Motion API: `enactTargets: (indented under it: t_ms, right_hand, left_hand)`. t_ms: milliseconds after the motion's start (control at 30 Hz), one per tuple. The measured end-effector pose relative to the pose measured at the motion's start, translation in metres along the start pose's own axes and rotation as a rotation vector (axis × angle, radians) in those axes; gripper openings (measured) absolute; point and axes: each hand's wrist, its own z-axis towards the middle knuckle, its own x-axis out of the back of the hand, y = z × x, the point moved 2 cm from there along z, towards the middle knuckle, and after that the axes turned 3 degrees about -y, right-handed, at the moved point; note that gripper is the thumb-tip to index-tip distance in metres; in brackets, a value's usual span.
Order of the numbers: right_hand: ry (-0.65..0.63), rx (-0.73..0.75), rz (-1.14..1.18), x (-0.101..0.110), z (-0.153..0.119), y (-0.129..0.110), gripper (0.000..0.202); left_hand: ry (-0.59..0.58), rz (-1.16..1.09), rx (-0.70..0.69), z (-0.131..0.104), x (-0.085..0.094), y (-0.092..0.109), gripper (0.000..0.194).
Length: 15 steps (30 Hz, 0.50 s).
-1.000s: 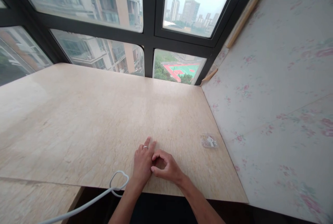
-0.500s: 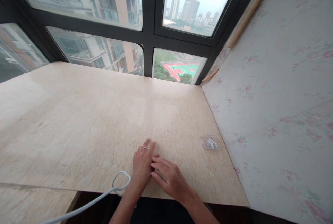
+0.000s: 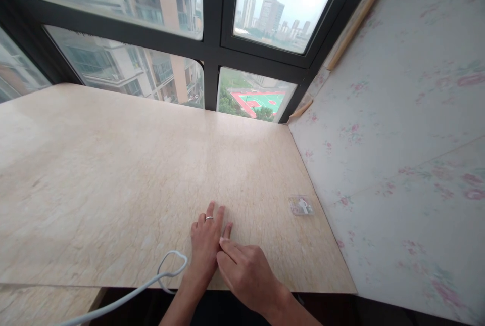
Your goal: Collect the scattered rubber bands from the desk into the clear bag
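My left hand [image 3: 205,242] rests palm down on the beige marble-patterned sill [image 3: 151,179], its fingers spread and a silver ring on one of them. My right hand [image 3: 248,270] is beside it on the right, fingers curled together, with the fingertips touching the side of my left hand near the thumb base. Whether anything is between the right fingertips is too small to tell. A small clear flat case [image 3: 301,205] with a white figure in it lies to the right, apart from both hands.
A white cable [image 3: 129,296] loops at the sill's front edge, left of my left wrist. Dark window frames [image 3: 212,55] stand along the back. A wall with floral paper [image 3: 397,129] borders the right side.
The fingers of my right hand have curled in more tightly against my left hand. My left hand keeps its place on the sill. The view has shifted slightly.
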Motion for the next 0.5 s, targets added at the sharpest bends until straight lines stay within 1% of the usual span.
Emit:
enactTargets:
  t_ms: [200, 400, 500]
  right_hand:
    - [0.013, 0.006, -0.027, -0.0022, 0.0012, -0.0051, 0.027]
    - [0.029, -0.007, -0.071, -0.0052, 0.0008, -0.0069, 0.03]
    - [0.046, -0.022, -0.046, -0.0054, 0.0011, -0.0061, 0.029]
  left_hand:
    - [0.026, -0.022, -0.011, -0.0023, 0.0005, 0.0001, 0.042]
    - [0.061, 0.009, -0.039, -0.0051, -0.0044, -0.0022, 0.044]
    - [0.074, 0.015, -0.05, -0.0056, -0.0058, -0.0027, 0.045]
